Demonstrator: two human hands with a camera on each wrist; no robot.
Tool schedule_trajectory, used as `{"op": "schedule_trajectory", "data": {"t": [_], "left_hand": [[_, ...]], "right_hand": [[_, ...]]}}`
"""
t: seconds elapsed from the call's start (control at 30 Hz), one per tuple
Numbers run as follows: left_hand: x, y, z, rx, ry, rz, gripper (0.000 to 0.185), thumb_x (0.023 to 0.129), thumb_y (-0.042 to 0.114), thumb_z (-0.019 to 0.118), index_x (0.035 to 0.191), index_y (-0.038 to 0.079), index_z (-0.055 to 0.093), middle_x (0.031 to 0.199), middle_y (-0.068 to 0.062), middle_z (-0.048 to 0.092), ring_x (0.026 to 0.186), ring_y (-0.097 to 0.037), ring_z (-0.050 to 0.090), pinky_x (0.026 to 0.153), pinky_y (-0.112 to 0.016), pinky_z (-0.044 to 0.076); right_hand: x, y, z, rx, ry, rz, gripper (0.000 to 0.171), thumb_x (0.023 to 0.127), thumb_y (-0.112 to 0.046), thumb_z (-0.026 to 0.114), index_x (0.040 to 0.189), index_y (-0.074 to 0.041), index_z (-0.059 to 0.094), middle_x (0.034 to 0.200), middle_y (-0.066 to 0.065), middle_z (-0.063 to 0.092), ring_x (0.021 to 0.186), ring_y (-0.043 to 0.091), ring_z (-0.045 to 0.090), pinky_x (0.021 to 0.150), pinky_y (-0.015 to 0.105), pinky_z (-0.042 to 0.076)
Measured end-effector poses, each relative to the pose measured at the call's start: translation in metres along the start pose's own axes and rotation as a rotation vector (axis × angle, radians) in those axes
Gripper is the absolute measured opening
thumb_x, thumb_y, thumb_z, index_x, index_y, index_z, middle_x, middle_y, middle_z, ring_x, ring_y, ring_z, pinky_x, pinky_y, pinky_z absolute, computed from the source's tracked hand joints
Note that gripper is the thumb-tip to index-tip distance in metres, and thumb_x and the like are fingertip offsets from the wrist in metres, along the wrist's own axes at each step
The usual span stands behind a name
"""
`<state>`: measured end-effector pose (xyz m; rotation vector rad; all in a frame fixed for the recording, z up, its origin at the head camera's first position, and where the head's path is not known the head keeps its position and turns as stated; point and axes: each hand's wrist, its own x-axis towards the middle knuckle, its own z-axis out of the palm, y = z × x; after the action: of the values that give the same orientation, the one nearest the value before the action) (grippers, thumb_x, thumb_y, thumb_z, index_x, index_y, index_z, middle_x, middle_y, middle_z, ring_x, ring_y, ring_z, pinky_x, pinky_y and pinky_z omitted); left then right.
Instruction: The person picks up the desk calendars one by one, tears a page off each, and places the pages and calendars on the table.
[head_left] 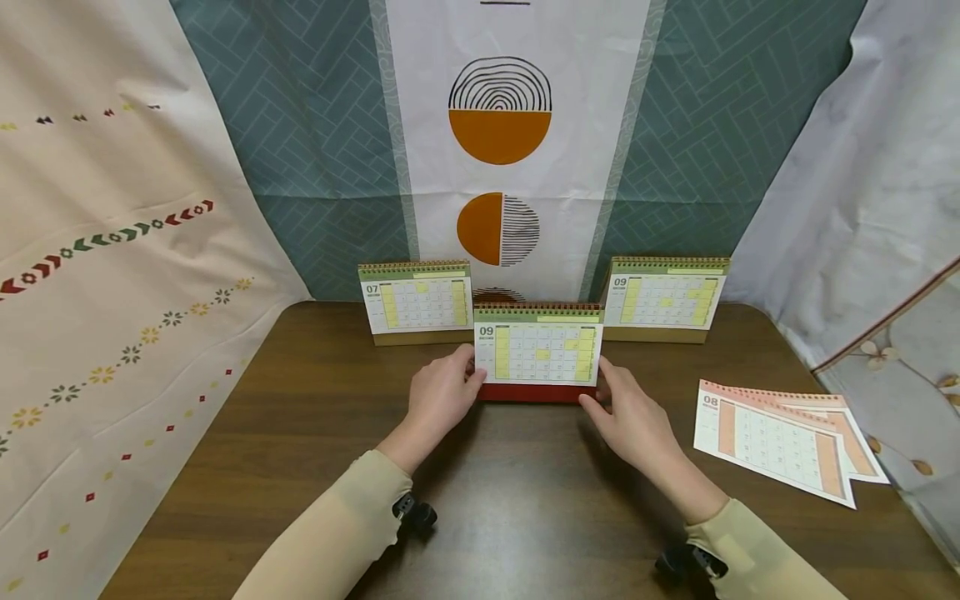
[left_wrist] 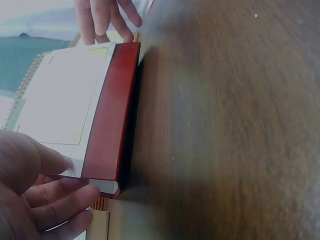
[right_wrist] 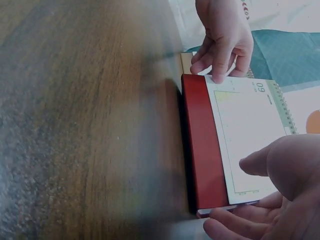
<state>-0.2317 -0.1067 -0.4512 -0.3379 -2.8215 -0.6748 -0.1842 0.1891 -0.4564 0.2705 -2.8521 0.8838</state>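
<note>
My left hand (head_left: pixel 441 398): curled round the left edge of the red-based calendar (head_left: pixel 537 354), thumb on the front page, fingers (left_wrist: pixel 60 197) behind its end; I am gripping it.
My right hand (head_left: pixel 628 417): holds the right edge of the same calendar, thumb on the front sheet, fingers (right_wrist: pixel 235 225) wrapped under the end of the red base; a closed grip on it.
Red-based calendar: stands upright on the wooden table (head_left: pixel 300 433), at the middle, facing me, page reading 09, spiral binding along the top.
Calendar behind, left (head_left: pixel 416 302): page 07, tan base, standing just behind and to the left of mine.
Calendar behind, right (head_left: pixel 664 299): page 09, tan base, standing just behind and to the right.
Loose sheets (head_left: pixel 783 437): pink-toned pages marked 08, lying flat on the table, to the right of my right hand, apart from it.
Backdrop: patterned cloths hang behind and beside the table.
</note>
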Motion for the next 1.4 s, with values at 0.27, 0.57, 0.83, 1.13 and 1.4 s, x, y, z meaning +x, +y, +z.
{"op": "schedule_trajectory", "data": {"t": [0.27, 0.57, 0.83, 1.13, 1.4], "left_hand": [[-0.009, 0.006, -0.003, -0.151, -0.106, -0.011, 0.03, 0.11, 0.016, 0.067, 0.136, 0.002, 0.067, 0.126, -0.016, 0.071, 0.093, -0.026, 0.067, 0.083, -0.047, 0.058], [-0.021, 0.006, -0.004, -0.254, -0.195, -0.014, 0.062, 0.109, 0.018, 0.071, 0.163, 0.001, 0.045, 0.136, -0.024, 0.055, 0.104, -0.03, 0.062, 0.09, -0.047, 0.054], [-0.032, 0.005, -0.007, -0.207, -0.171, -0.032, 0.076, 0.109, 0.021, 0.072, 0.171, 0.003, 0.034, 0.148, -0.024, 0.054, 0.115, -0.034, 0.068, 0.097, -0.052, 0.057], [-0.036, 0.008, -0.01, -0.368, -0.202, -0.076, 0.073, 0.108, 0.017, 0.073, 0.17, 0.004, 0.036, 0.151, -0.024, 0.052, 0.128, -0.035, 0.062, 0.108, -0.054, 0.052], [-0.036, 0.014, -0.007, -0.499, -0.213, -0.087, 0.079, 0.109, 0.012, 0.07, 0.174, 0.004, 0.025, 0.164, -0.024, 0.044, 0.14, -0.037, 0.06, 0.115, -0.053, 0.048]], "right_hand": [[-0.005, 0.003, -0.003, 0.015, -0.021, 0.007, 0.073, 0.108, -0.026, 0.074, 0.165, 0.005, 0.041, 0.147, 0.027, 0.058, 0.11, 0.034, 0.069, 0.076, 0.052, 0.059], [-0.007, 0.0, -0.007, 0.036, -0.043, 0.037, 0.073, 0.108, -0.027, 0.074, 0.166, 0.003, 0.041, 0.147, 0.028, 0.057, 0.108, 0.035, 0.068, 0.075, 0.05, 0.058], [-0.009, -0.001, -0.008, 0.06, -0.069, 0.049, 0.074, 0.108, -0.028, 0.074, 0.167, 0.0, 0.04, 0.146, 0.026, 0.058, 0.11, 0.036, 0.068, 0.083, 0.055, 0.059], [-0.007, 0.001, -0.006, 0.107, -0.071, 0.053, 0.075, 0.109, -0.026, 0.074, 0.169, 0.0, 0.038, 0.145, 0.027, 0.059, 0.113, 0.036, 0.068, 0.086, 0.055, 0.058], [-0.004, 0.001, -0.004, 0.205, -0.073, 0.071, 0.076, 0.11, -0.023, 0.071, 0.172, -0.001, 0.031, 0.142, 0.028, 0.057, 0.129, 0.04, 0.064, 0.103, 0.059, 0.056]]}}
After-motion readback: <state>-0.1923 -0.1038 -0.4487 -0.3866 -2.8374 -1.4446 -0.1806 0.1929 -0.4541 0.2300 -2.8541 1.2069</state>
